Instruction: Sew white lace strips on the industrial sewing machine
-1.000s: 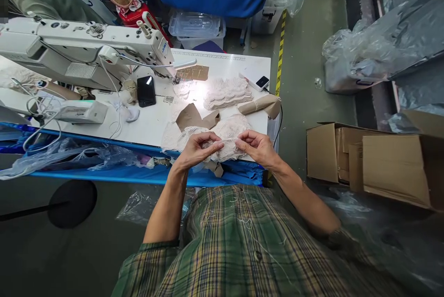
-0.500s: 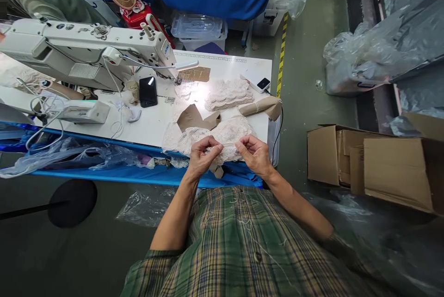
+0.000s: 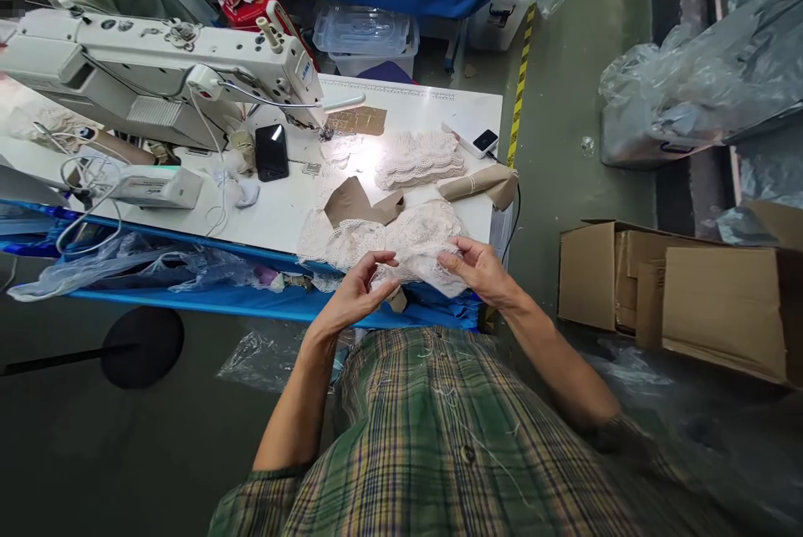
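My left hand (image 3: pixel 357 290) and my right hand (image 3: pixel 480 268) both pinch a piece of cream lace (image 3: pixel 411 257) at the near edge of the white sewing table (image 3: pixel 282 215). The lace stretches between the two hands and joins a heap of lace pieces (image 3: pixel 376 234) on the table. Brown paper patterns (image 3: pixel 360 204) lie on that heap. A neat stack of lace (image 3: pixel 419 161) sits further back, close to the sewing machine (image 3: pixel 169 73) and its needle.
A black phone (image 3: pixel 272 152), a white control box (image 3: pixel 156 187) with cables, a brown paper roll (image 3: pixel 480 183) and a small white device (image 3: pixel 480 141) lie on the table. Open cardboard boxes (image 3: pixel 677 294) stand on the floor at right. Plastic bags, a clear tub and a fan are behind.
Both hands have kept hold of the lace and shifted slightly right and up in view; the left fingers have loosened and spread along the lace edge.
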`<state>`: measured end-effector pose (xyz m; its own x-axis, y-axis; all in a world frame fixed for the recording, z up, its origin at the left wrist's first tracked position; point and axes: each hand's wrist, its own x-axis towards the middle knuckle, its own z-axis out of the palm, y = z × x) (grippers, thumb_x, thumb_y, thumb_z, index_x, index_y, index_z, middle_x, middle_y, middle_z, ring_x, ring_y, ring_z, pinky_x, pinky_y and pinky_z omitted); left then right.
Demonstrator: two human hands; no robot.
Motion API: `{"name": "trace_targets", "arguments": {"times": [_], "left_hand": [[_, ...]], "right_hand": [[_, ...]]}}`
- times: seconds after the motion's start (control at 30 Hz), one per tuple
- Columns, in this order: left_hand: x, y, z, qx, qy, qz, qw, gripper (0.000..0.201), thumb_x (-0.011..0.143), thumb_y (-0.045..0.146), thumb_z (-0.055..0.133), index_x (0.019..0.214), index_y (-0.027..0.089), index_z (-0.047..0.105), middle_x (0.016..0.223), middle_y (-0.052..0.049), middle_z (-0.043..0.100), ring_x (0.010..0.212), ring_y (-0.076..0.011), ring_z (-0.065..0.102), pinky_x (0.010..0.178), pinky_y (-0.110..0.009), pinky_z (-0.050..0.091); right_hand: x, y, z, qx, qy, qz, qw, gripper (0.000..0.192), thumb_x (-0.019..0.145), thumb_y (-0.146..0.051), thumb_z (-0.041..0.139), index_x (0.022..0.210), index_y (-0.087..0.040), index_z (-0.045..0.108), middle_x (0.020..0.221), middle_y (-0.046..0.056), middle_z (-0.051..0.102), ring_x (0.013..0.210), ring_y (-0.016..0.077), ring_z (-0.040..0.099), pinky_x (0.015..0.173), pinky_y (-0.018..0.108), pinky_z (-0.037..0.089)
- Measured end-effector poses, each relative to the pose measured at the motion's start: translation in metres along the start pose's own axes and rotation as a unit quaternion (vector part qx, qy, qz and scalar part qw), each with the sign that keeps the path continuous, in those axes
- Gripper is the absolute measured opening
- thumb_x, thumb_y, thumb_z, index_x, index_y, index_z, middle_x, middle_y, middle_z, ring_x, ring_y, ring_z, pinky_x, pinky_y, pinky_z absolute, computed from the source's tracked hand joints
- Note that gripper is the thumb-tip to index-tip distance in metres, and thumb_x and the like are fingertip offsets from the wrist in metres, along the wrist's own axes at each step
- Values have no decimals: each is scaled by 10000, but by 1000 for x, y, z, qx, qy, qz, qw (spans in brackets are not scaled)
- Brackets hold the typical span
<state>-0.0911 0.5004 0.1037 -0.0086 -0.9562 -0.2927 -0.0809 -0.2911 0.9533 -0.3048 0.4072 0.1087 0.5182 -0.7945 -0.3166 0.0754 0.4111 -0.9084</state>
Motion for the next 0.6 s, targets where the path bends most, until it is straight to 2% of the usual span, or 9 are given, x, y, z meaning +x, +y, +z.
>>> {"name": "trace_targets", "arguments": {"times": [0.1, 0.17, 0.23, 0.33, 0.43, 0.5, 0.6], "left_hand": [[-7, 13, -2, -29, -31, -3, 999, 460, 837, 355, 723, 1232, 189, 556, 1127, -92, 616, 807, -130, 587, 627, -212, 484], [-11, 24, 0, -68, -57, 11, 996, 449, 828, 326, 739, 1222, 192, 572, 1111, -94, 631, 840, -143, 604, 644, -215, 497], [-13, 31, 4, -97, -58, 30, 993, 446, 813, 304, 757, 1211, 199, 586, 1108, -95, 645, 876, -156, 617, 665, -218, 507], [-16, 30, 10, -92, -9, 51, 994, 447, 817, 306, 755, 1215, 196, 583, 1097, -95, 658, 885, -161, 627, 689, -228, 521], [-24, 21, 14, -18, 66, 74, 995, 416, 864, 311, 701, 1240, 197, 565, 1054, -85, 662, 858, -157, 632, 712, -246, 527], [-32, 15, 14, 63, 130, 109, 983, 378, 892, 288, 660, 1248, 205, 561, 1038, -77, 655, 891, -166, 636, 765, -272, 529], [-43, 4, 11, 175, 203, 150, 952, 367, 893, 270, 648, 1251, 222, 577, 1140, -102, 632, 1020, -210, 627, 878, -342, 520]], "right_hand": [[9, -1, -2, 20, 43, -26, 999, 401, 652, -499, 841, 813, -194, 638, 730, -20, 630, 651, 111, 540, 613, 243, 463], [15, 5, 5, 52, 53, -7, 997, 440, 605, -492, 866, 822, -200, 618, 736, -26, 645, 649, 108, 555, 617, 237, 468], [19, 14, 16, 86, 33, 31, 995, 483, 550, -475, 892, 823, -198, 605, 745, -25, 665, 652, 108, 579, 615, 227, 472], [17, 27, 34, 123, -35, 86, 988, 470, 566, -468, 882, 831, -189, 612, 722, -18, 665, 615, 111, 583, 572, 220, 470], [8, 31, 44, 149, -91, 117, 978, 443, 693, -567, 771, 847, -175, 633, 719, 5, 659, 612, 129, 592, 591, 257, 503], [2, 31, 47, 148, -129, 140, 970, 487, 760, -623, 699, 909, -161, 656, 791, 41, 685, 699, 162, 638, 678, 308, 538], [-1, 30, 49, 94, -186, 164, 964, 507, 729, -541, 791, 1025, -144, 681, 902, 64, 712, 836, 188, 668, 790, 325, 532]]}}
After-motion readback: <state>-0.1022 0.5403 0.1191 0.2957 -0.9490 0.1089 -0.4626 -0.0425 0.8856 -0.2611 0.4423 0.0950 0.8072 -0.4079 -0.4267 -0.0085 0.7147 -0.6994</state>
